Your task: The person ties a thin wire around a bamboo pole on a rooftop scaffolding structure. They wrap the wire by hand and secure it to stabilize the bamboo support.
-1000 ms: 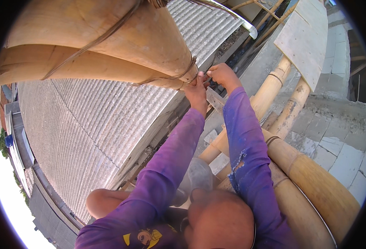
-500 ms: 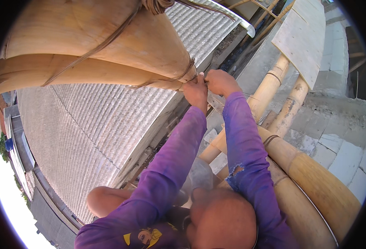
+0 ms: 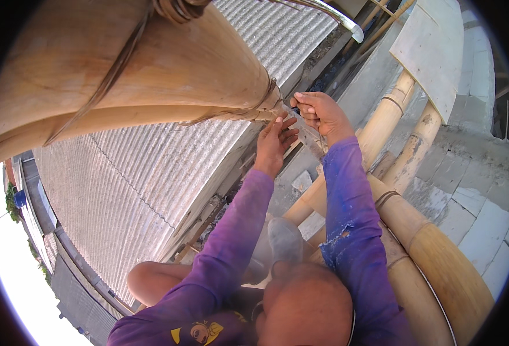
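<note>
Two thick bamboo poles (image 3: 168, 66) lie together at the upper left, bound by thin brown cord (image 3: 118, 68). Another turn of cord (image 3: 268, 92) loops around their far end. My left hand (image 3: 273, 147) is just below that end, its fingers apart and curved, the fingertips close to the bamboo. To the right of the pole end, my right hand (image 3: 325, 114) is closed in a pinch. Whatever sits between its fingers is too small to make out. Both forearms wear purple sleeves, the right one torn near the elbow.
Below left spreads a corrugated roof (image 3: 133, 173). Several bamboo poles (image 3: 433, 242) run along the right under me, some tied with cord. A flat board (image 3: 430, 52) rests on poles at the upper right, beside a pale block wall (image 3: 479, 225). My bent knee (image 3: 159, 282) shows lower left.
My hands, which were together at the pole end, have come apart. The right has moved to the right, staying closed, and the left hand's fingers have spread. The view has shifted slightly.
</note>
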The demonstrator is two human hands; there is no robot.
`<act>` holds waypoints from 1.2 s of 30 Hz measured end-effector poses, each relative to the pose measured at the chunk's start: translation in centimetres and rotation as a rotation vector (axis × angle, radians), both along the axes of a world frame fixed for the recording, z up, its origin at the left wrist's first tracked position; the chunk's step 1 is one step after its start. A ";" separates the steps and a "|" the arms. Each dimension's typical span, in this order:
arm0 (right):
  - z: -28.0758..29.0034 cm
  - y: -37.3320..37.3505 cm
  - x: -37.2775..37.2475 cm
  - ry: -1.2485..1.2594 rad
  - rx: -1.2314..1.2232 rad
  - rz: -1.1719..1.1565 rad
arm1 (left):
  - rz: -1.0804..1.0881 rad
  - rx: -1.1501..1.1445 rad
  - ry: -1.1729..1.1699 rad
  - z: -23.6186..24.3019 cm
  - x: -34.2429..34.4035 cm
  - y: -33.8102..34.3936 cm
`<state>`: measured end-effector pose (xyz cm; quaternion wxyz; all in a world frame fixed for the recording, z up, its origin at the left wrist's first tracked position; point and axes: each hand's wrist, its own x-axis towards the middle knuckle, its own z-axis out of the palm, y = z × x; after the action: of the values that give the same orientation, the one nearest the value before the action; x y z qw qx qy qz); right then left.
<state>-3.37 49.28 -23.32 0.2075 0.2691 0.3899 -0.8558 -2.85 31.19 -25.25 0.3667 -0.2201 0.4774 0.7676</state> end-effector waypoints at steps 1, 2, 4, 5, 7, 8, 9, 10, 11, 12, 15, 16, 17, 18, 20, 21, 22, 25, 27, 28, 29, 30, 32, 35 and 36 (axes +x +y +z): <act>-0.3 0.0 -0.3 -0.072 -0.053 -0.041 | -0.006 -0.003 -0.016 -0.2 0.4 -0.4; -0.4 0.1 -0.6 -0.103 -0.122 -0.080 | -0.013 -0.003 -0.027 -0.3 0.8 -0.9; -0.7 0.0 -0.9 -0.210 -0.130 -0.124 | -0.027 -0.011 -0.042 -0.4 1.6 -1.9; -0.8 -0.1 -1.0 -0.266 -0.142 -0.140 | -0.033 -0.016 -0.044 -0.3 1.8 -2.4; -1.0 0.0 -1.4 -0.265 -0.055 -0.109 | -0.069 -0.042 -0.037 0.1 2.1 -3.5; -1.0 0.1 -1.7 -0.284 -0.008 -0.101 | -0.099 -0.063 -0.027 0.5 2.2 -4.3; -1.1 0.3 -2.0 -0.262 0.066 -0.051 | -0.131 -0.086 -0.019 0.9 2.1 -5.0; -1.1 0.6 -2.4 -0.250 0.146 -0.012 | -0.145 -0.120 -0.006 1.4 1.7 -5.9; -0.9 0.9 -2.7 -0.237 0.230 0.030 | -0.165 -0.151 0.004 2.1 1.4 -6.9; -0.8 1.2 -3.1 -0.224 0.274 0.076 | -0.194 -0.167 0.015 2.7 1.0 -7.9; 0.4 1.5 -3.9 -0.164 0.500 0.203 | -0.370 -0.282 0.141 4.6 -0.5 -11.0; 1.0 1.1 -4.2 -0.157 0.657 0.244 | -0.424 -0.320 0.192 5.3 -1.3 -11.6; 1.7 0.2 -4.2 -0.178 0.820 0.305 | -0.530 -0.338 0.235 5.9 -1.7 -12.1; 2.5 -0.7 -4.0 -0.137 1.120 0.309 | -0.631 -0.380 0.288 6.6 -2.3 -12.5; 4.4 -3.6 -2.7 -0.037 1.686 0.323 | -0.849 -0.465 0.417 8.1 -2.7 -12.4; 5.5 -5.0 -1.9 -0.003 1.685 0.271 | -0.972 -0.507 0.507 9.1 -3.0 -12.4; 6.7 -6.1 -1.4 0.010 1.667 0.222 | -1.097 -0.549 0.603 10.2 -3.2 -12.4; 10.3 -10.4 1.3 0.239 1.566 0.090 | -1.249 -0.590 0.831 13.9 -2.9 -12.5; 12.4 -12.9 4.3 0.428 1.354 0.047 | -1.337 -0.546 0.877 16.2 -3.4 -13.0; 13.3 -13.8 6.3 0.474 1.226 0.084 | -1.360 -0.578 0.907 16.9 -3.6 -13.1; 14.0 -14.5 8.6 0.532 1.095 0.116 | -1.348 -0.544 0.977 17.6 -3.9 -13.4; 14.6 -14.6 11.3 0.478 0.891 0.244 | -1.341 -0.523 1.023 18.1 -3.8 -13.8; 15.3 -13.8 16.1 0.329 0.527 0.477 | -1.365 -0.601 0.976 18.5 -4.4 -14.3; 15.7 -11.8 23.7 0.206 0.420 0.522 | -1.398 -0.759 0.988 18.1 -5.4 -14.5; 15.7 -11.5 26.1 0.110 0.453 0.438 | -1.361 -0.755 1.050 17.8 -5.5 -14.4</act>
<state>22.77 37.81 -7.58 0.3005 0.1713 0.6297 -0.6955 -8.39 16.78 -7.45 0.3788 0.3766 0.8253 0.1834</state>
